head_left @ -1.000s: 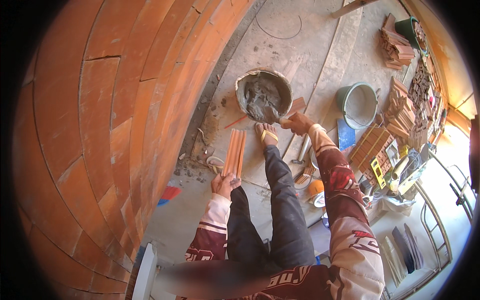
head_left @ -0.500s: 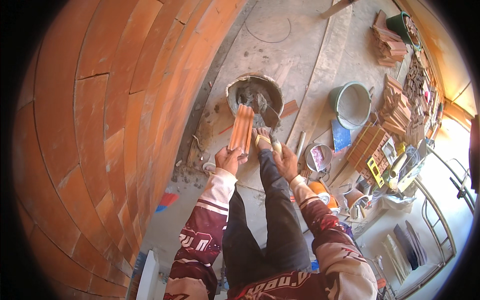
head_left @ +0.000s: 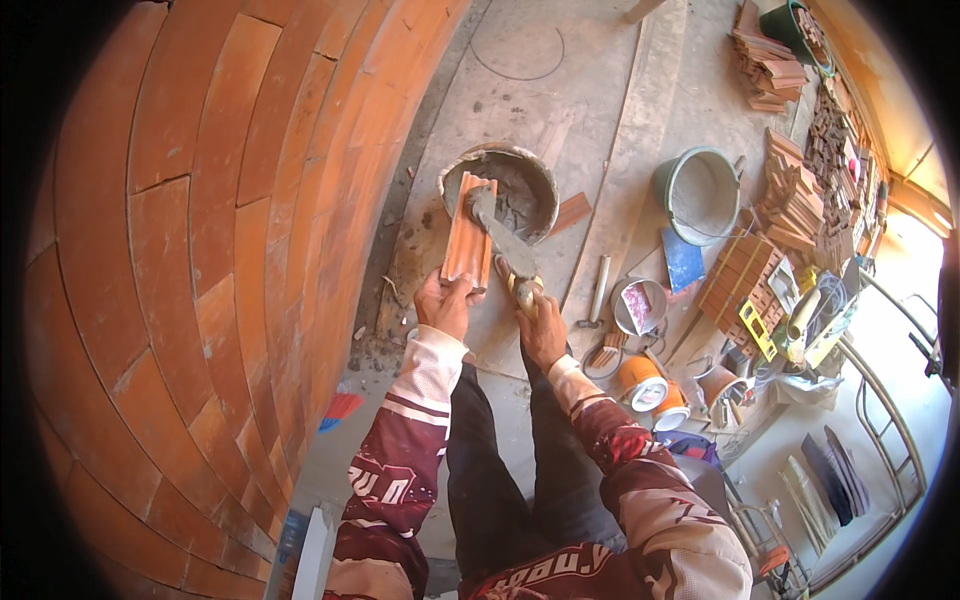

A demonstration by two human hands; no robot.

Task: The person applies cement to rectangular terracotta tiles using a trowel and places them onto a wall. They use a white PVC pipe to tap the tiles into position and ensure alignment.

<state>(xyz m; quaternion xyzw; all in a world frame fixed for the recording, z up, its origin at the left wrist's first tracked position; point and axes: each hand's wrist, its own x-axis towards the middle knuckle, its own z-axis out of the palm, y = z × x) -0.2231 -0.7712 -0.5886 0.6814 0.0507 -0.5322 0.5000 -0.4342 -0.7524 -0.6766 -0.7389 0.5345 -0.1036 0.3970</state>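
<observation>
My left hand is closed round the near end of a ridged terracotta tile, which points away from me. My right hand grips the handle of a trowel. The trowel's tip lies against the tile's far right edge, where a lump of grey mortar sits on the ridges. Below the tile's far end stands a mortar-crusted bucket with wet grey mortar inside. The tile hides part of its left side.
A terracotta brick wall rises close on my left. To the right are a green bucket, a hammer, a small pail, orange tubs, a yellow level and stacked tiles. A metal-framed rack stands at the far right.
The trowel has come up from the bucket to the tile's right edge, and mortar now sits on the tile. Both hands have shifted slightly; the right has moved left, nearer the tile.
</observation>
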